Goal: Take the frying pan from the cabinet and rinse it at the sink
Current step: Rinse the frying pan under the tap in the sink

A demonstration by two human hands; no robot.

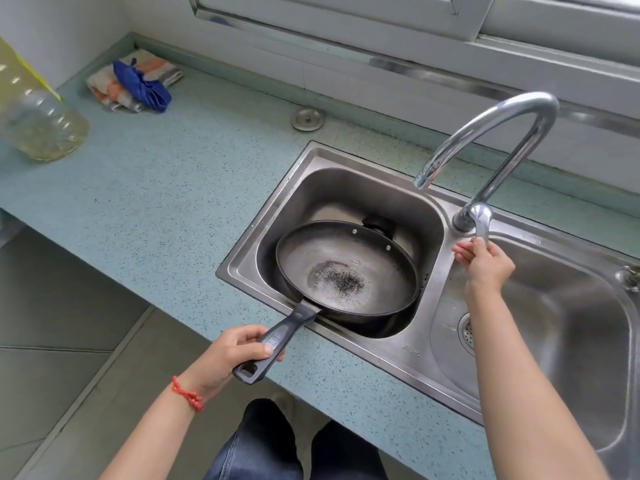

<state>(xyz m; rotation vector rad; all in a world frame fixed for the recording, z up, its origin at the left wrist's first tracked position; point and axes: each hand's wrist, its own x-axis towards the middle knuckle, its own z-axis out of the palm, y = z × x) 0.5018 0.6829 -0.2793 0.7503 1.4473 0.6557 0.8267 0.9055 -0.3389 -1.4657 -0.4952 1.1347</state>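
A dark frying pan (346, 271) with a worn patch in its middle sits tilted in the left basin of the steel sink (304, 188). Its black handle sticks out over the counter's front edge, and my left hand (232, 351) is closed around that handle. The curved chrome faucet (485, 133) has its spout over the left basin, above and behind the pan. My right hand (485, 265) grips the faucet's lever (483, 226) from below. I see no water running from the spout.
The right basin (571, 323) has a drain strainer (465, 329). On the blue speckled counter (156, 188) lie a folded cloth with a blue rag (138, 81), a large plastic bottle (38, 119) at the far left and a round metal cap (307, 118). A window frame runs behind.
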